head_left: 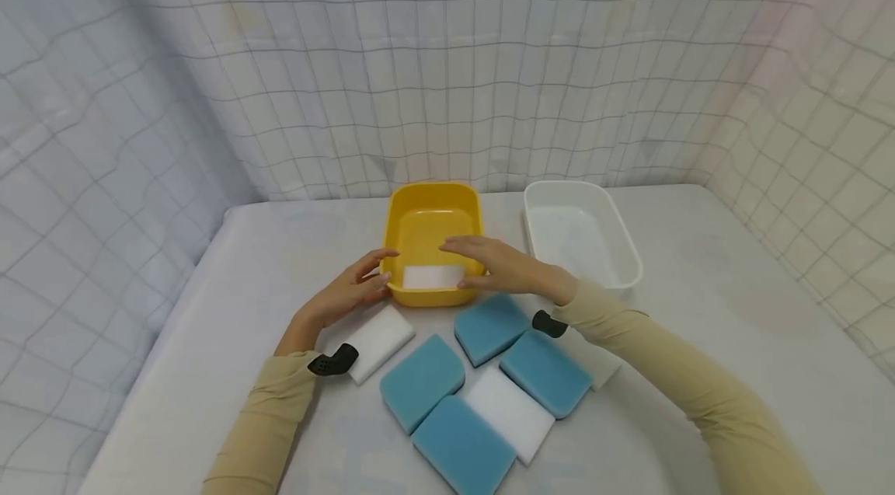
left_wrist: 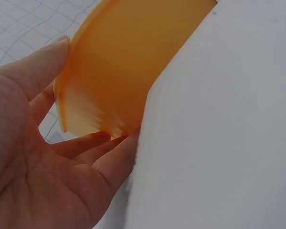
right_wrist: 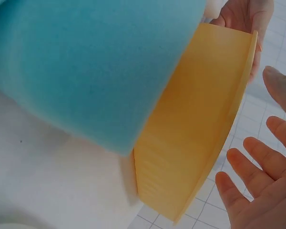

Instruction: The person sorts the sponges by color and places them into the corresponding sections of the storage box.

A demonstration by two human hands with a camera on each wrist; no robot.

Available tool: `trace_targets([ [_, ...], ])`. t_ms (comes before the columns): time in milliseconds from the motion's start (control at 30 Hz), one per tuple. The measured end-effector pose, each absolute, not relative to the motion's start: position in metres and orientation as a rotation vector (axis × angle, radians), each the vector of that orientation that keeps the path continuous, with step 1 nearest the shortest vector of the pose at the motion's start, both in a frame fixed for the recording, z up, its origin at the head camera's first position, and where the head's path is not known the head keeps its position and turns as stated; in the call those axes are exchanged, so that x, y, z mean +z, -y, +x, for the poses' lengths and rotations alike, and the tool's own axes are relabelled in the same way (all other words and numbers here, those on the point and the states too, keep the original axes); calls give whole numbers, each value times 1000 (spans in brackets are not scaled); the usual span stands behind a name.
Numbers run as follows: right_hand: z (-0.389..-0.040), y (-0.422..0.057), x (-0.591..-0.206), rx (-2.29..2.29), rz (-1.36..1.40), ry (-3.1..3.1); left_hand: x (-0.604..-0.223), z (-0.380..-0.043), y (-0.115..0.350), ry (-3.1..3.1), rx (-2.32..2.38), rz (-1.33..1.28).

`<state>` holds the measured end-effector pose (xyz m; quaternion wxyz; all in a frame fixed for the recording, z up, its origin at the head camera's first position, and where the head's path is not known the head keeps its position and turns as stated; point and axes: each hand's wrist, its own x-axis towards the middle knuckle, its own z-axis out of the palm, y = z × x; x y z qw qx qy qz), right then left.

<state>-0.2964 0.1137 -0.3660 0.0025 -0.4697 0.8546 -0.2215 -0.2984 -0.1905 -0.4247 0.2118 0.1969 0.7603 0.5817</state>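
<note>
My left hand (head_left: 348,293) holds the yellow tray (head_left: 431,298) at its front left corner, thumb at the rim and fingers against the outer wall (left_wrist: 109,95). Inside the tray, along its front wall, stands a white sponge (head_left: 433,277). Over the tray's right front part is my right hand (head_left: 505,266), fingers spread and apart from one another. In the right wrist view its fingers (right_wrist: 250,171) stretch beside the rim with nothing between them. Near the left wrist lies another white sponge (head_left: 381,343); a blue sponge (head_left: 492,326) lies just in front of the tray.
A white tray (head_left: 634,266) stands at the back right. In front lie more blue sponges (head_left: 423,382) and a white sponge (head_left: 512,411), close together. My right forearm partly hides another white piece (head_left: 605,372). Gridded white cloth (head_left: 447,75) hangs behind and at both sides.
</note>
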Motion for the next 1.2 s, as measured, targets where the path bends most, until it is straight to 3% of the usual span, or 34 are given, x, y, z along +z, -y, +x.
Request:
trace_targets([
  [1200,-263,-165,-365,-721,-1365,-2739,-426,-303,193,-2102,1605,552],
])
